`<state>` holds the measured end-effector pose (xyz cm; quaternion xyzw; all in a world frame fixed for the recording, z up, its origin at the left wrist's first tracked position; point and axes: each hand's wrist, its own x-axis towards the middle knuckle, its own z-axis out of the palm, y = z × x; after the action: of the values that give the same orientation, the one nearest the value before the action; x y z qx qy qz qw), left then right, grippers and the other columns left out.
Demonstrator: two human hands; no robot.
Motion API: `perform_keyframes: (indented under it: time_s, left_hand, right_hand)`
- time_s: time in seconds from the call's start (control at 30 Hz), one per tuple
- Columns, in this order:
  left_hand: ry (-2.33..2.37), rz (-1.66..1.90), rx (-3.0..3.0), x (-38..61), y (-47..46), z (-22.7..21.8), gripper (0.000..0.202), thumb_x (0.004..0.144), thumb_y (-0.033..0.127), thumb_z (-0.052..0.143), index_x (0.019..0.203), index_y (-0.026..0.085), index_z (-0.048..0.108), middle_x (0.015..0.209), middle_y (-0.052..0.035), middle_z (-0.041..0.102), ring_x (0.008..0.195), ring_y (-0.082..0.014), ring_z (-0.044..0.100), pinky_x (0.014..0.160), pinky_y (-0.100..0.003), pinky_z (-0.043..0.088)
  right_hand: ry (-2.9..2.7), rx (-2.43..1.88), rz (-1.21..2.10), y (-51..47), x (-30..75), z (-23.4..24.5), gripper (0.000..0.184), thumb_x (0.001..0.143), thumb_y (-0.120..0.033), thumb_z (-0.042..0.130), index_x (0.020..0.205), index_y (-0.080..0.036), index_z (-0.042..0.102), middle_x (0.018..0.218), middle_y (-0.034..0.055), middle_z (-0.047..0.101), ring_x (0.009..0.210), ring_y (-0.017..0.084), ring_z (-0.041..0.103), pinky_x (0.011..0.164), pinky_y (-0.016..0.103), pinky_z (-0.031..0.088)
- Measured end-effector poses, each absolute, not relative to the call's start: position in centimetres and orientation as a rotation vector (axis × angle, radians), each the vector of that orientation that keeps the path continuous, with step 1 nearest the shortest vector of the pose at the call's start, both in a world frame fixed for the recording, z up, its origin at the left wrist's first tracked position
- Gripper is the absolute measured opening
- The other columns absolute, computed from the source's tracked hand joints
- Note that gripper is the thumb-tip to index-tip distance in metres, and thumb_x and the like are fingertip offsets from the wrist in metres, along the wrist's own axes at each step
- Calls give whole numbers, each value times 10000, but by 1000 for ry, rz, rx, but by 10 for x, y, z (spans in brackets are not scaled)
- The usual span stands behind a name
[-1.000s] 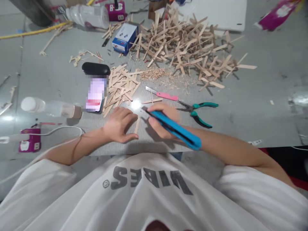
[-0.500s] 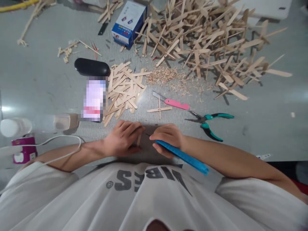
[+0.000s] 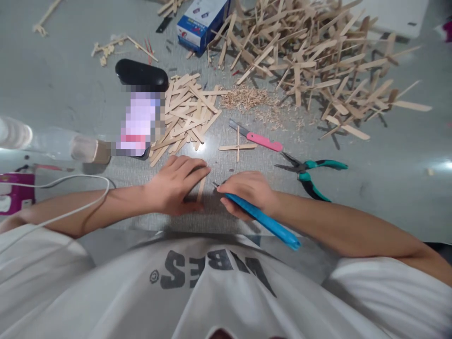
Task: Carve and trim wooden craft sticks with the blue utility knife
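A pale wooden craft stick stands between the fingers and thumb of my left hand, which is closed on it at both ends near the table's front edge. My right hand is wrapped round a blue-handled craft knife. The knife's thin dark tip points left, a small gap short of the stick. Just beyond my hands lie two crossed craft sticks, beside a pink folding knife with its blade out.
Pliers with teal handles lie open to the right. Behind are loose craft sticks, wood shavings and a large heap of crossed sticks. A phone, black case, blue box and white cable are around.
The view has shifted, so the table's things sit higher in the picture. More of the stick shows under my left hand, and the knife tip is a little nearer it.
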<state>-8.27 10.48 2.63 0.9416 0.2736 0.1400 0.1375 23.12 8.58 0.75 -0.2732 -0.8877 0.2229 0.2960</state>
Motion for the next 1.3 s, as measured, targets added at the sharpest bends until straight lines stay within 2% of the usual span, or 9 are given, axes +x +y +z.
perform_keyframes:
  time_s: [0.13, 0.27, 0.47, 0.73, 0.87, 0.97, 1.07, 1.17, 1.3]
  left_hand:
    - [821, 402, 2725, -80, 102, 27, 835, 993, 683, 832, 1583, 122, 649, 1501, -259, 778, 1330, -447, 750, 1064, -577, 574]
    - [850, 355, 2682, -77, 100, 28, 808, 977, 622, 875, 1586, 143, 648, 1485, -237, 778, 1315, -434, 738, 1068, -578, 572]
    - [876, 335, 2652, -78, 102, 25, 915, 909, 705, 954, 1609, 207, 637, 1376, -178, 774, 1222, -390, 724, 1044, -557, 583]
    - [863, 445, 2617, -80, 99, 20, 983, 946, 676, 937, 1715, 225, 522, 1691, -247, 663, 1512, -471, 639, 1185, -635, 532]
    - [979, 564, 2519, -80, 100, 26, 870, 937, 856, 827, 1491, 205, 664, 1353, -195, 784, 1235, -417, 723, 1042, -599, 556]
    - [1020, 542, 2420, -78, 100, 30, 507, 982, 626, 825, 1252, 217, 696, 1133, -126, 812, 1140, -372, 737, 995, -548, 546]
    - [1077, 520, 2462, -74, 98, 30, 573, 997, 435, 798, 1495, 203, 636, 1464, -197, 802, 1403, -415, 701, 1142, -579, 536]
    - [1121, 598, 2527, -73, 96, 28, 862, 1006, 422, 789, 1761, 211, 430, 1836, -266, 548, 1673, -476, 528, 1293, -652, 469]
    - [1020, 592, 2535, -75, 97, 31, 664, 1044, 389, 756, 1653, 235, 540, 1685, -238, 670, 1547, -439, 640, 1235, -635, 501]
  right_hand:
    - [-2299, -585, 516, 90, 229, 13, 275, 1063, -260, 710, 1335, -277, 675, 903, 30, 845, 701, 210, 783, 634, 332, 596]
    - [-2319, -633, 549, 91, 229, 15, 204, 1139, -308, 653, 1338, -265, 661, 943, 21, 839, 698, 193, 784, 649, 310, 611]
    - [-2297, -666, 606, 92, 231, 18, 167, 1191, -315, 597, 1340, -253, 640, 933, 25, 825, 710, 192, 793, 646, 306, 613]
    - [-2296, -633, 649, 95, 233, 23, 194, 1187, -296, 637, 1379, -276, 645, 953, 27, 826, 765, 200, 808, 684, 310, 639]
    - [-2333, -644, 656, 95, 233, 27, 191, 1191, -300, 631, 1380, -276, 638, 945, 22, 822, 771, 201, 817, 680, 308, 635]
    - [-2359, -658, 661, 95, 233, 29, 170, 1194, -291, 617, 1362, -271, 636, 948, 26, 824, 769, 202, 820, 682, 308, 634]
    - [-2351, -666, 665, 94, 232, 30, 158, 1197, -292, 612, 1351, -266, 639, 952, 28, 831, 780, 198, 825, 707, 305, 646]
    - [-2356, -670, 659, 94, 232, 30, 152, 1202, -296, 611, 1346, -263, 644, 962, 32, 845, 784, 195, 828, 723, 307, 654]
    - [-2359, -688, 673, 94, 233, 31, 151, 1211, -322, 602, 1344, -270, 650, 954, 33, 835, 768, 194, 820, 691, 308, 641]
